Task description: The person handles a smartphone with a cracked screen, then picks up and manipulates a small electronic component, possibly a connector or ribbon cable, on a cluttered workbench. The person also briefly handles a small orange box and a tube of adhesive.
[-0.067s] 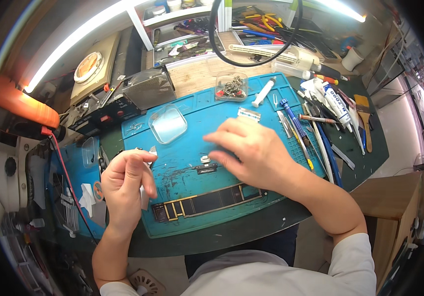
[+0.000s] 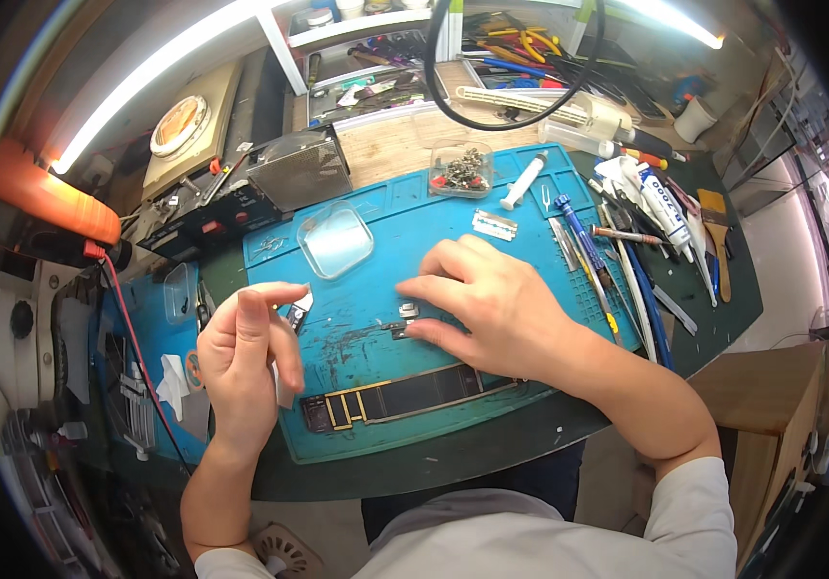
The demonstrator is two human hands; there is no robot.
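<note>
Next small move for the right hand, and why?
Probably close the right hand on the small silver part: its thumb and index finger look spread apart right beside that part, which sits over the blue mat.

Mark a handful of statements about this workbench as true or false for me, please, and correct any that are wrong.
1. The right hand is beside small silver-and-black parts on the blue mat. True.
2. The left hand is gripping the wooden-handled brush. False: the brush lies at the right of the bench, well away from the left hand.
3. The white syringe lies at the far side of the mat. True.
4. The long dark strip stands upright in the square box. False: the strip lies flat near the mat's near edge.
5. The square transparent box holds small metal pieces. True.
</note>
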